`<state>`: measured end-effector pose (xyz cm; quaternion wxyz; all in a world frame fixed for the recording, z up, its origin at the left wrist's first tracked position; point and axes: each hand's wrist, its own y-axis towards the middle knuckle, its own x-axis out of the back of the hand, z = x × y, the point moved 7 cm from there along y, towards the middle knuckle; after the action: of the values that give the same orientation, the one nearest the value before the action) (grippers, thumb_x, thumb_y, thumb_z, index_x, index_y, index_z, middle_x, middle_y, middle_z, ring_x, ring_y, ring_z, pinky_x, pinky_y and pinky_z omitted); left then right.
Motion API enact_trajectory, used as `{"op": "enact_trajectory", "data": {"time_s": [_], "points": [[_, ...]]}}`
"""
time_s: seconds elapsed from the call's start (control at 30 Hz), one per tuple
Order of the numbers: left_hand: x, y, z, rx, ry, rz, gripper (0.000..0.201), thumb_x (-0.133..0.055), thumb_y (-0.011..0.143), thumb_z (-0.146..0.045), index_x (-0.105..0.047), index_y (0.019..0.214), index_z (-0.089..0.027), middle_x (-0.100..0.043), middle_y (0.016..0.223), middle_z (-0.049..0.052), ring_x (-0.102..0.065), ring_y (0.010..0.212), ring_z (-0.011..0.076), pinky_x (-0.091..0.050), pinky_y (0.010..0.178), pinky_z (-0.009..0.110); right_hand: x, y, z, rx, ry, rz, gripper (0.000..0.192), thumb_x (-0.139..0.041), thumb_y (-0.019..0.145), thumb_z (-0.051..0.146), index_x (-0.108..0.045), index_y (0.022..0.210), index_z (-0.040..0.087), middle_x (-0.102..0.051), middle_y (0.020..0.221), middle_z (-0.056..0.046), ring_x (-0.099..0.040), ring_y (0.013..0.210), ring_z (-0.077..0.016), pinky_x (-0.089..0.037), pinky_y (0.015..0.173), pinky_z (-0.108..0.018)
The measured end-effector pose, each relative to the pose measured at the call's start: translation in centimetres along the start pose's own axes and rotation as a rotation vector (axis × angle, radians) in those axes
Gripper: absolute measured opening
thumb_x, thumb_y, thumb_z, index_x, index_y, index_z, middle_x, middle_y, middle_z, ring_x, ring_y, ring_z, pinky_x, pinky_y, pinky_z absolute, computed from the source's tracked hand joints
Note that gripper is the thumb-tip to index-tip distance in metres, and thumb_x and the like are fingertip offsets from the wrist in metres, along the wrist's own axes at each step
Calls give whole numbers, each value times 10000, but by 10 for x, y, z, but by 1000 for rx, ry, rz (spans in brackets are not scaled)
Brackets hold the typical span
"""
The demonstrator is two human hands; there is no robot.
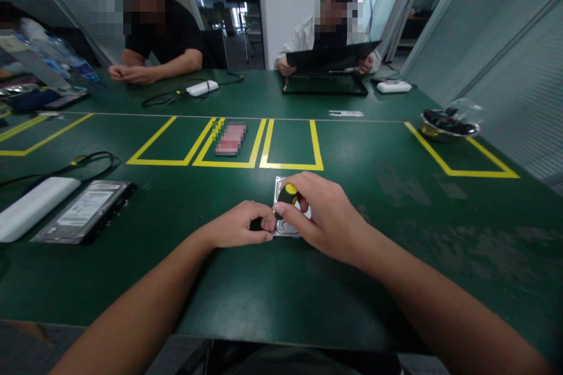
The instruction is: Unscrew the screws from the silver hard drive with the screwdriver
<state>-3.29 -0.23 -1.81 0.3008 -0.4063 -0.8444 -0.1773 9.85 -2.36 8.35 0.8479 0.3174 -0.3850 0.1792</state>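
Note:
A small silver hard drive (285, 227) lies flat on the green table in front of me, partly covered by my hands. My right hand (328, 217) is closed around a screwdriver with a stubby black and yellow handle (289, 193), held above the drive. The screwdriver's tip is hidden from view. Along the drive's left edge, my left hand (246, 224) grips the side with curled fingers and thumb.
Another hard drive (85, 211) lies at the left beside a white power strip (37, 208). Yellow tape (292, 166) marks boxes; one contains a blurred pink item (231, 139). A metal bowl (448, 126) holds dark items. Two people sit opposite, one holding a black panel (332, 58).

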Motion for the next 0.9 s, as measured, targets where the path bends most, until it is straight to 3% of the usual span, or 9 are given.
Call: {"op": "enact_trajectory", "data": {"time_s": [0.27,0.9], "points": [[0,0,1,22,-7,-2,83,-660,832,-227,-627,848,-152,-639,811,6,-589,761,138,-451,702,250,0,-1,1,2,12,-1,226,-525,946,309,-601,1046,120,-653,952,-91,-574,865,-198,-425,778,-317],[0,-1,2,17,42,-16,150,-666,846,-284,-658,927,-159,-674,876,16,-602,811,155,-458,737,262,0,-1,6,31,46,-1,201,-548,934,300,-602,1027,130,-647,912,-61,-566,805,-169,-413,733,-288]]}}
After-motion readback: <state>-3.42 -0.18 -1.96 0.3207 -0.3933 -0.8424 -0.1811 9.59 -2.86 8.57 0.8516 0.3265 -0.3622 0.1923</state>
